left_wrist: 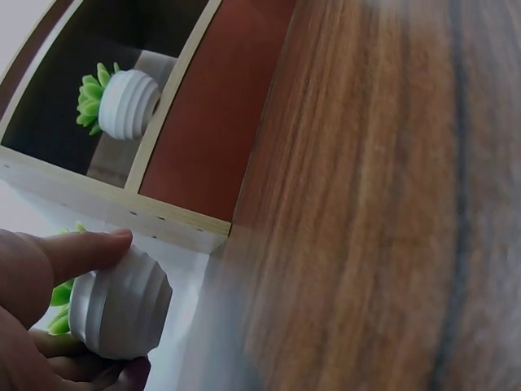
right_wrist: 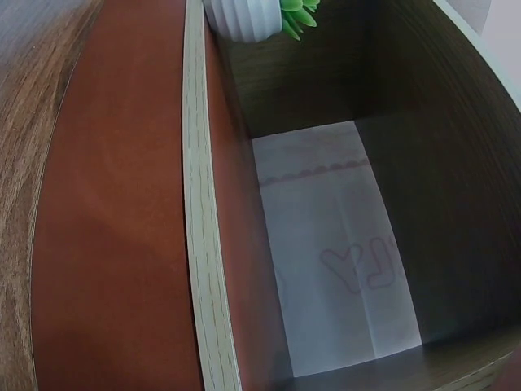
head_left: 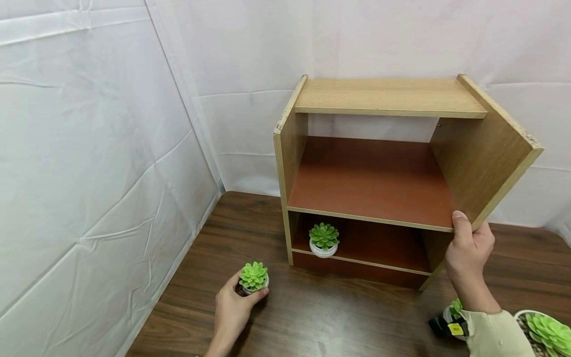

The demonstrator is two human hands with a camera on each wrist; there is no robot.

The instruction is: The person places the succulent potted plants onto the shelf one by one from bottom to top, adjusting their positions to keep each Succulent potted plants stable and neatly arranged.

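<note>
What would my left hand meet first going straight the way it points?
Probably the cabinet's left side panel, though depth is unclear; your left hand might pass just outside it.

The shelf unit [head_left: 370, 178] stands on my worktop [head_left: 312, 320], with a fabric wall [head_left: 383, 39] behind it. In its lower compartment, at the left end by the front edge, sits one potted plant [head_left: 324, 238]. Before the unit, to its left, my left hand [head_left: 234, 305] holds a second potted plant [head_left: 254, 276]; my right hand [head_left: 470, 250] grips its right side at the front. Before it, to its right, are a third potted plant [head_left: 456, 309] and, farther right, a planter [head_left: 550, 333].
</note>
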